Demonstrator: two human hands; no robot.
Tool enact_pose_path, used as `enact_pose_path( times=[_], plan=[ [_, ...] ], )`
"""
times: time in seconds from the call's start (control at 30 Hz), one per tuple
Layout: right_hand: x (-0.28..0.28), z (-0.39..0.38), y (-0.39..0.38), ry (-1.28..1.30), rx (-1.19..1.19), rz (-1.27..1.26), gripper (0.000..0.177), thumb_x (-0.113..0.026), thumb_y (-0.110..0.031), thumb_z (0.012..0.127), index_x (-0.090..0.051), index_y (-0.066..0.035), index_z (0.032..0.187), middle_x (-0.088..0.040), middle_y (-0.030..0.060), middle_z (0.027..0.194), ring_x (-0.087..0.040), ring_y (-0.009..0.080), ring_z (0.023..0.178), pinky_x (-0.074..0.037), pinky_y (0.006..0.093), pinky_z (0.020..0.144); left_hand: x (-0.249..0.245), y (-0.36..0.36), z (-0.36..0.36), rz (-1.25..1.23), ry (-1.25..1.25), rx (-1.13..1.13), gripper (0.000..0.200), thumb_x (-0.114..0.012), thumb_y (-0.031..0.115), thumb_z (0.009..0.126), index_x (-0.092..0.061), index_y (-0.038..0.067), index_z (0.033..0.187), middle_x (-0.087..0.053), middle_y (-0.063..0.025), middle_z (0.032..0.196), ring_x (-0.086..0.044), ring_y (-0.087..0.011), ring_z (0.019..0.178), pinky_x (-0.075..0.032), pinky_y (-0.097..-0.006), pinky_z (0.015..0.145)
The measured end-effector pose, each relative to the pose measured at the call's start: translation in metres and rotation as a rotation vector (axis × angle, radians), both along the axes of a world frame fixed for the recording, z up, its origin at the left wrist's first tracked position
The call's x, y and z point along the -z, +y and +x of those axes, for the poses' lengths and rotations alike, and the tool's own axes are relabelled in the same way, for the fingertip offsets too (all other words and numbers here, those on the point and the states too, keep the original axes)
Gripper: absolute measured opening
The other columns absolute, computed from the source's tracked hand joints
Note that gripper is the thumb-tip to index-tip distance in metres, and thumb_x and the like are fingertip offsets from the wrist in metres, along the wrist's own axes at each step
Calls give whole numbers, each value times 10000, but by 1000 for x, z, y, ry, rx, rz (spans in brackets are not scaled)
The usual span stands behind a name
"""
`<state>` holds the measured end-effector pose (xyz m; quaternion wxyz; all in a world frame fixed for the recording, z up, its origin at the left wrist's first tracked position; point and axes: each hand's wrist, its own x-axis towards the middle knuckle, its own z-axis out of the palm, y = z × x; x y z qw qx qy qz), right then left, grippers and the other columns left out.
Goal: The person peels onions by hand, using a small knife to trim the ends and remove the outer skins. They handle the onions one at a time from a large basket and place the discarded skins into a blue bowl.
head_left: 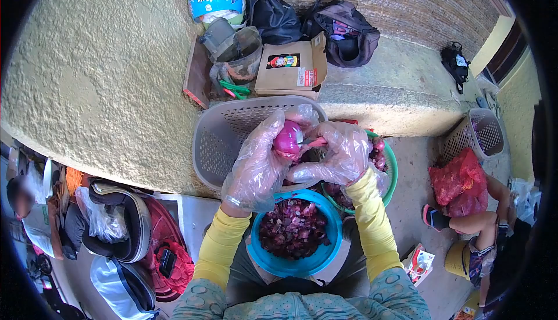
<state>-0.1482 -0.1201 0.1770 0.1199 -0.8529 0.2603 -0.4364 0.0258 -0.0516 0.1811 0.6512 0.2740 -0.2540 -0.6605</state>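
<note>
Head view. The gloved left hand (256, 169) is closed around a peeled red onion (289, 140) and holds it raised at centre, its bare side turned toward the right hand (340, 157). The right hand grips a small pink-handled knife (314, 142), whose tip meets the onion. A blue bowl (258, 253) of purple skins (293, 227) rests on the lap directly beneath both hands, apparently so that trimmings drop into it. A green basin (393, 172) holding more onions lies just right. A grey basket (218, 142) stands beyond, against the step.
</note>
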Motion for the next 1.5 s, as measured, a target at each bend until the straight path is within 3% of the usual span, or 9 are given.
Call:
enact_pose_path(
  times=[0.07, 0.13, 0.27, 0.33, 0.53, 1.13, 1.5],
  plan=[
    [-1, 2, 1, -7, 0, -25, 563, -883, -657, 622, -735, -144, 801, -680, 59, 696, -697, 287, 635, -544, 400, 593, 0, 0, 0, 12, -12, -9, 421, -456, 332, 1117, -580, -46, 1256, -629, -220, 1310, -643, -323, 1214, -571, -489, 1037],
    [2, 5, 3, -16, 36, -11, 550, -887, -639, 634, -740, -142, 822, -689, 61, 708, -699, 291, 639, -549, 399, 599, -7, 4, 0, 27, 86, 47, 406, -437, 315, 1134, -612, -35, 1243, -640, -159, 1274, -635, -234, 1190, -545, -402, 1056],
    [5, 4, 2, -19, 19, 26, 521, -889, -613, 654, -734, -141, 812, -697, 62, 718, -701, 286, 639, -546, 399, 594, 0, 0, 2, -48, 68, 74, 402, -444, 314, 1132, -608, -36, 1243, -639, -161, 1281, -638, -243, 1195, -549, -399, 1048],
    [3, 4, 3, -14, 6, 83, 493, -885, -595, 674, -719, -143, 780, -690, 60, 710, -694, 284, 629, -539, 402, 583, -2, 0, -1, -25, 33, 16, 448, -440, 344, 1126, -584, -63, 1245, -628, -243, 1316, -671, -328, 1172, -585, -467, 1018],
    [9, 5, 0, -20, 30, -12, 483, -880, -591, 681, -697, -148, 733, -668, 59, 686, -678, 292, 613, -522, 408, 565, -6, 2, -2, -9, 63, 34, 444, -441, 291, 1116, -566, -93, 1300, -610, -262, 1354, -636, -335, 1236, -553, -478, 1058],
    [6, 1, 1, -29, -25, 53, 471, -854, -567, 740, -737, -119, 825, -674, 82, 687, -684, 312, 633, -525, 415, 582, -7, 2, -2, -25, -34, 24, 452, -447, 296, 1107, -581, -80, 1319, -605, -248, 1387, -613, -314, 1278, -529, -423, 1073],
    [2, 0, 1, -11, -27, 33, 442, -854, -552, 747, -722, -132, 792, -676, 77, 685, -686, 310, 633, -527, 412, 586, -7, 1, -2, -22, 1, 36, 429, -436, 299, 1123, -612, -62, 1275, -619, -231, 1386, -622, -291, 1272, -522, -412, 1075]
  ],
)
